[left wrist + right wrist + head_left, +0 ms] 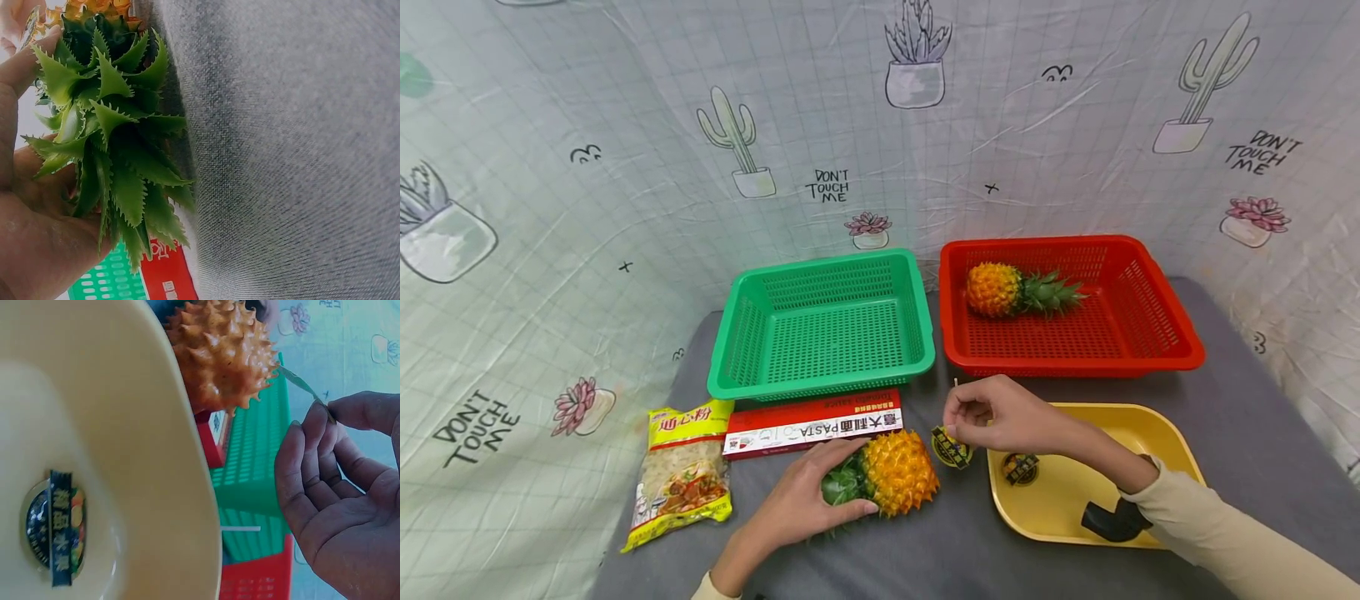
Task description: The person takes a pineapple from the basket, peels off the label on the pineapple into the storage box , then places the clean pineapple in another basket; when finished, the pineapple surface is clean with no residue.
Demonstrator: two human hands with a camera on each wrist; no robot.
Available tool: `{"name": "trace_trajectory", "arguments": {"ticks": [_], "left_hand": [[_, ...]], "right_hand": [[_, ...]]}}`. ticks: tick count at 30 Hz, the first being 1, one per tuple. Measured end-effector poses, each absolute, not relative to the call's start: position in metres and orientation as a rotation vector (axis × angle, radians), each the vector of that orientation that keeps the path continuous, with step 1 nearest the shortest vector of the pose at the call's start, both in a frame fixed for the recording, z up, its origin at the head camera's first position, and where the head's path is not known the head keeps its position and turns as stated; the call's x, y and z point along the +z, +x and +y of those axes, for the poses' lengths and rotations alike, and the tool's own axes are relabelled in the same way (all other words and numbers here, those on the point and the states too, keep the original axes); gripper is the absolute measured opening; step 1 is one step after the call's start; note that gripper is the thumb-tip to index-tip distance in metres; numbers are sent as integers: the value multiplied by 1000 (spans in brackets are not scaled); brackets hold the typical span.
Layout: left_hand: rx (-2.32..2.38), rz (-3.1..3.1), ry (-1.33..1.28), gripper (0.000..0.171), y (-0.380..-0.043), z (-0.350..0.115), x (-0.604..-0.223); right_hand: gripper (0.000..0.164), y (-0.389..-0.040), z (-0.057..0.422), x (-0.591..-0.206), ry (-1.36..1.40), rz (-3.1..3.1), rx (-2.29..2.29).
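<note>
My left hand (801,496) grips a small orange pineapple (902,473) around its green leafy crown, with the thumb along the near side. The fruit lies on its side, its spiky body pointing right. In the left wrist view the toothed leaves (119,150) spread out below my fingers. Just right of the fruit, my right hand (996,414) pinches a round black-and-gold sticker (952,450) between thumb and fingertips. From the right wrist, this sticker (303,383) appears nearly edge-on, close beside the fruit. A similar sticker (56,528) lies in the yellow tray (1045,508).
Behind stand a green basket (722,358) and a red basket (1067,364), the red one holding another pineapple (992,290). A pasta box (812,425) and a yellow-and-clear food bag (685,471) lie left. A thin white stick (240,529) shows near the tray.
</note>
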State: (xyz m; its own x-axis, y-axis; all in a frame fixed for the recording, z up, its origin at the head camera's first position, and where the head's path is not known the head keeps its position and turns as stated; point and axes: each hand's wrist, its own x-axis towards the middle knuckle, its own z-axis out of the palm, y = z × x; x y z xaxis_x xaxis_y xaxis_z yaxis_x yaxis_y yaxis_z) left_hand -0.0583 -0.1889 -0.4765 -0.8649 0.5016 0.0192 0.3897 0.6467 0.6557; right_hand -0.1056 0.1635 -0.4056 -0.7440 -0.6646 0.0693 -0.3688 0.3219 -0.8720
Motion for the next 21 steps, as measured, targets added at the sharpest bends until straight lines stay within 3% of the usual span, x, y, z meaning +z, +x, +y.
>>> {"name": "trace_trajectory", "arguments": {"ticks": [15,21], "left_hand": [[1013,2691,728,85,-58,-188,-477],[1024,2694,722,85,-58,-188,-477]], "right_hand": [[16,-98,203,-411,-859,2336,-1377],[10,-95,215,-416,-858,2329,-1380]]}}
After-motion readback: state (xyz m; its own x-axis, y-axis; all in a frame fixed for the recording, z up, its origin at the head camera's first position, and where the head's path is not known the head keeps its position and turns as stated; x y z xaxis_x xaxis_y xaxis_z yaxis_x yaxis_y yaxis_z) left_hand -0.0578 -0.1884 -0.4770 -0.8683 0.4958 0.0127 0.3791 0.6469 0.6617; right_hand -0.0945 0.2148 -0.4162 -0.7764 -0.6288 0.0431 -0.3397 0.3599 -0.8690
